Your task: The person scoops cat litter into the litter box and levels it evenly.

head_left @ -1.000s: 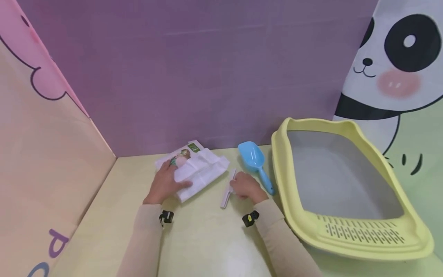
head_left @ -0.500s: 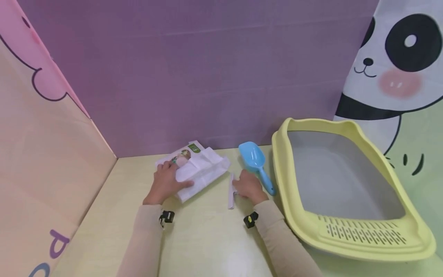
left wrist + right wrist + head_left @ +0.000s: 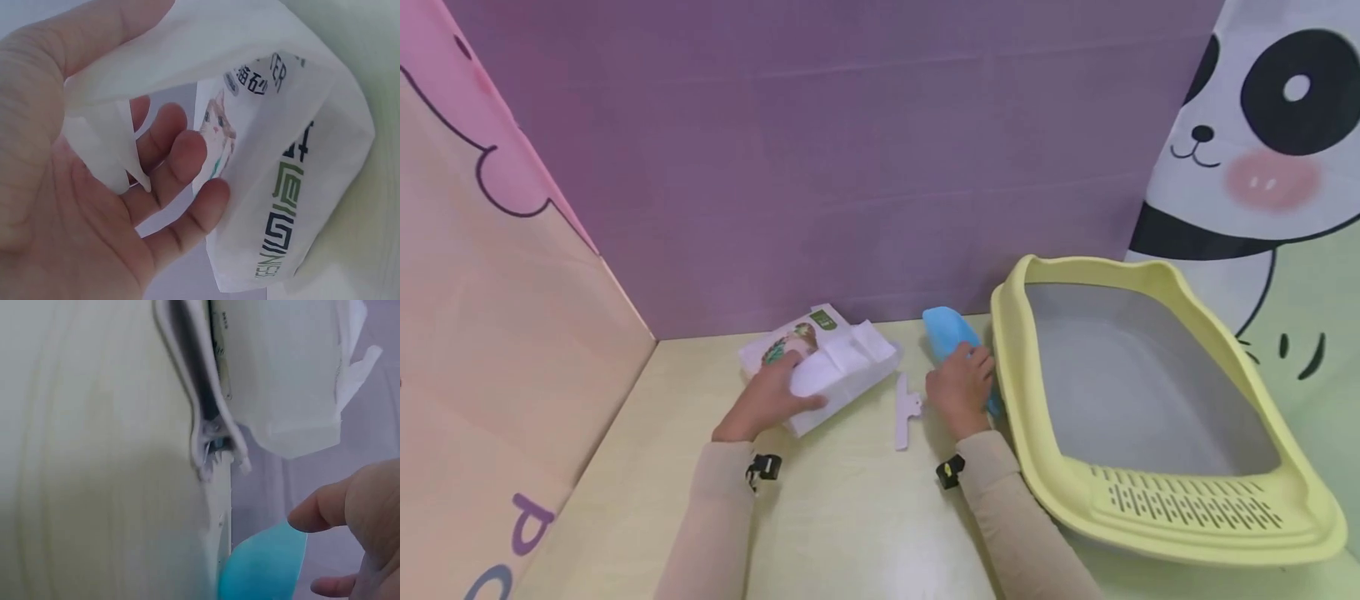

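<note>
A white cat litter bag [image 3: 842, 362] with a cat picture and a folded flap lies toward the back of the table. My left hand [image 3: 771, 396] grips its near left edge, thumb in front; in the left wrist view the curled fingers [image 3: 181, 156] and thumb hold the loose bag film. My right hand [image 3: 960, 387] is over the handle of the light blue litter scoop [image 3: 946, 327], covering much of it. In the right wrist view, its thumb and a finger stand apart beside the scoop's blade [image 3: 265, 565]. A pale bag clip [image 3: 902, 417] lies between the bag and that hand.
A yellow litter box [image 3: 1017, 375] with a grey floor and a slotted front ledge stands close to the right of the scoop. Behind the light wooden table [image 3: 835, 517] rises a purple wall [image 3: 820, 167]; printed panels stand at both sides.
My right hand has let go of the clip, which now lies on the table, and has moved right over the scoop. My left hand has shifted slightly right and the bag's flap has risen.
</note>
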Demonstrator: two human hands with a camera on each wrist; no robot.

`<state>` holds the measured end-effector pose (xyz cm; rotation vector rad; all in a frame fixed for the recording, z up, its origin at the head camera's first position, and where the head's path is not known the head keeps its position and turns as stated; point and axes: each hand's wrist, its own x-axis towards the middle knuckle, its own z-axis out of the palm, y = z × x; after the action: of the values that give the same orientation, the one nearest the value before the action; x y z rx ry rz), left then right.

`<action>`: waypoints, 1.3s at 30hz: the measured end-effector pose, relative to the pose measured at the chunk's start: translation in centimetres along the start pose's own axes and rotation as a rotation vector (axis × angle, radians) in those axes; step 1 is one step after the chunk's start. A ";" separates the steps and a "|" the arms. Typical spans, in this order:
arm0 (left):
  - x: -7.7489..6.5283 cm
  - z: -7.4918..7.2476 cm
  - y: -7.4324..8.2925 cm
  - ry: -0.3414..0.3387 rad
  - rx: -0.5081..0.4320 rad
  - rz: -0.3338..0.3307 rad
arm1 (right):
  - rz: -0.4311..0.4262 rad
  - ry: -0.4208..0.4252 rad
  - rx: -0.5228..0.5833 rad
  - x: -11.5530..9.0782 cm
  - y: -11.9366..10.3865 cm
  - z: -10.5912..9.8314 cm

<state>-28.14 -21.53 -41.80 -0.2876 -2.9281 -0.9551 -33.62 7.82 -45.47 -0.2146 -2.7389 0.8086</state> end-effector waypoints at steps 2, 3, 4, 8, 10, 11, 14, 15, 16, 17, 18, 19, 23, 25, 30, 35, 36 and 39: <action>0.0 0.0 0.1 -0.007 -0.002 0.015 | 0.008 0.010 -0.015 0.0 0.2 0.1; 0.0 0.0 0.2 -0.010 -0.003 0.022 | 0.012 0.005 -0.017 0.0 0.2 0.1; 0.0 0.0 0.3 -0.013 -0.002 0.031 | 0.015 -0.005 -0.021 0.0 0.2 0.1; 0.1 0.0 0.5 -0.028 0.013 0.068 | 0.059 -0.070 -0.013 0.1 0.6 0.2; 0.0 -0.1 0.8 -0.039 0.008 0.080 | 0.081 -0.098 -0.001 0.2 1.0 0.3; 0.1 -0.1 0.9 -0.041 0.005 0.087 | 0.089 -0.111 0.004 0.2 1.1 0.3; 0.1 0.0 1.3 -0.031 0.006 0.119 | 0.089 -0.156 -0.006 0.3 1.4 0.2; 0.0 0.0 1.4 -0.026 0.006 0.127 | 0.092 -0.176 -0.003 0.3 1.4 0.2; 0.0 0.0 1.5 -0.021 0.012 0.139 | 0.097 -0.198 0.003 0.3 1.4 0.1; 0.0 0.0 1.6 -0.017 0.020 0.148 | 0.108 -0.220 0.015 0.3 1.3 0.1; 0.0 0.1 1.8 -0.017 0.028 0.151 | 0.123 -0.240 0.041 0.4 1.3 0.0; 0.0 0.1 1.9 -0.020 0.035 0.156 | 0.138 -0.255 0.078 0.4 1.2 0.0; -0.2 0.2 2.7 -0.052 0.058 0.150 | 0.192 -0.255 0.267 0.5 0.7 -0.2; -0.2 0.3 3.0 -0.066 0.067 0.158 | 0.194 -0.234 0.349 0.4 0.5 -0.2; -0.4 0.7 4.4 -0.109 0.064 0.182 | 0.170 -0.227 0.495 0.1 -0.3 -0.5; -0.5 1.6 5.6 -0.187 0.024 0.226 | 0.159 -0.216 0.667 -0.2 -1.3 -1.1; -0.5 1.8 5.8 -0.204 0.017 0.237 | 0.149 -0.198 0.682 -0.2 -1.5 -1.3; -0.5 2.6 6.1 -0.261 0.015 0.273 | 0.089 -0.120 0.642 -0.4 -2.2 -2.0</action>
<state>-26.49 -15.29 -40.42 -0.8471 -3.0064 -0.9158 -32.77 6.94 -42.73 -0.1532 -2.4226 1.7093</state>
